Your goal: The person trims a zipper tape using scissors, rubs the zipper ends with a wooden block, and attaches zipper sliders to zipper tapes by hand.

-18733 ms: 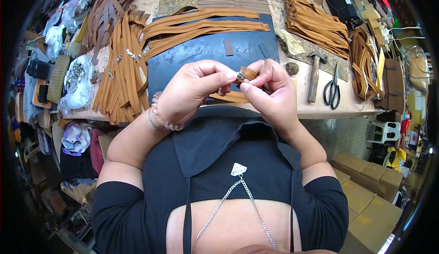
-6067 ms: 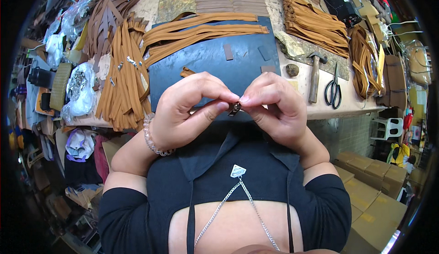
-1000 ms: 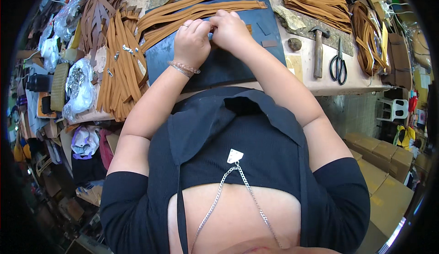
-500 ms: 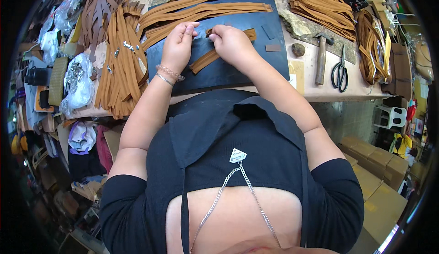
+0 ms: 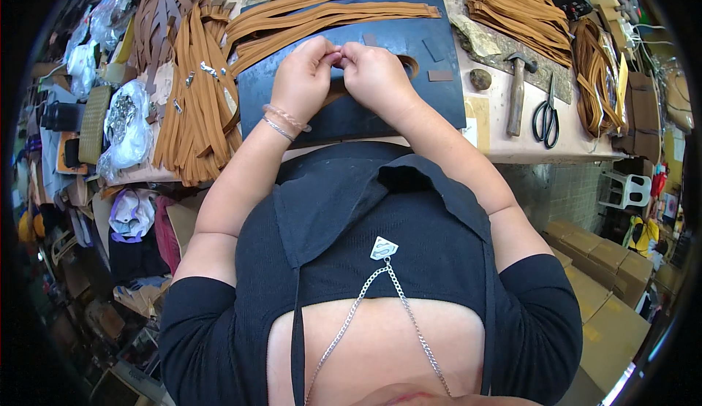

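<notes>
My left hand (image 5: 306, 71) and my right hand (image 5: 374, 76) meet fingertip to fingertip over a dark blue-black board (image 5: 431, 117). Both are closed in a pinch on a short brown zipper (image 5: 412, 65), whose tape curves out beside my right hand and shows again beneath the hands. The pinched end is hidden by my fingers. Long brown zippers (image 5: 329, 17) lie across the far part of the board. Two small dark pieces, a grey one (image 5: 433, 49) and a brown one (image 5: 440, 76), rest right of my right hand.
Brown zippers with silver sliders (image 5: 191, 106) drape at the left. To the right lie a hammer (image 5: 516, 99), black scissors (image 5: 545, 117) and a round stone (image 5: 480, 79). Further zipper bundles (image 5: 512, 15) are at the back right. A plastic bag (image 5: 130, 124) sits far left.
My left hand has moved right, and its fingertips now meet those of my right hand. The short zipper, lying diagonally before, is bent into a loop beside my right hand.
</notes>
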The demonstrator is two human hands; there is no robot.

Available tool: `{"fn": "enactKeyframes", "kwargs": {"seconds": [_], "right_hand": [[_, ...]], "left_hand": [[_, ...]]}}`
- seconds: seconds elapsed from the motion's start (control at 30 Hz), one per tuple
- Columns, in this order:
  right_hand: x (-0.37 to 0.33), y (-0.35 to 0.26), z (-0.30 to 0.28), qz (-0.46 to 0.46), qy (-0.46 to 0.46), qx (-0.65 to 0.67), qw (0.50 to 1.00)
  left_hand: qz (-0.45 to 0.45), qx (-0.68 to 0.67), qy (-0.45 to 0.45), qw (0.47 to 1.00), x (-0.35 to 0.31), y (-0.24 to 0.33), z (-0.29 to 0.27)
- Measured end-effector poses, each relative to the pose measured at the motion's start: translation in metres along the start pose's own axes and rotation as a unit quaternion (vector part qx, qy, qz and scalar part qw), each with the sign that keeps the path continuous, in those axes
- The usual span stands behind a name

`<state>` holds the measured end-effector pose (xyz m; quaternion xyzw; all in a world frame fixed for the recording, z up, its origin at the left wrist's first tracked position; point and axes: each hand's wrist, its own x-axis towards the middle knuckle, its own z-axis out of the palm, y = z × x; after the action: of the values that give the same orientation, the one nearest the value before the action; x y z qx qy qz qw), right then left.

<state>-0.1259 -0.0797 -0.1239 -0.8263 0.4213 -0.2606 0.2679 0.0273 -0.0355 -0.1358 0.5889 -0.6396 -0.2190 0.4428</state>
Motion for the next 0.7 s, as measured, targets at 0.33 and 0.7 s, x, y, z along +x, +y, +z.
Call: {"fn": "enactKeyframes", "kwargs": {"seconds": [0.33, 0.7], "right_hand": [[0.033, 0.008, 0.001, 0.090, -0.020, -0.010, 0.996], [0.024, 0.005, 0.017, 0.082, -0.010, 0.008, 0.997]], "left_hand": [[0.226, 0.195, 0.105, 0.949, 0.022, -0.011, 0.019], [0.077, 0.068, 0.101, 0.990, 0.025, -0.011, 0.010]]}}
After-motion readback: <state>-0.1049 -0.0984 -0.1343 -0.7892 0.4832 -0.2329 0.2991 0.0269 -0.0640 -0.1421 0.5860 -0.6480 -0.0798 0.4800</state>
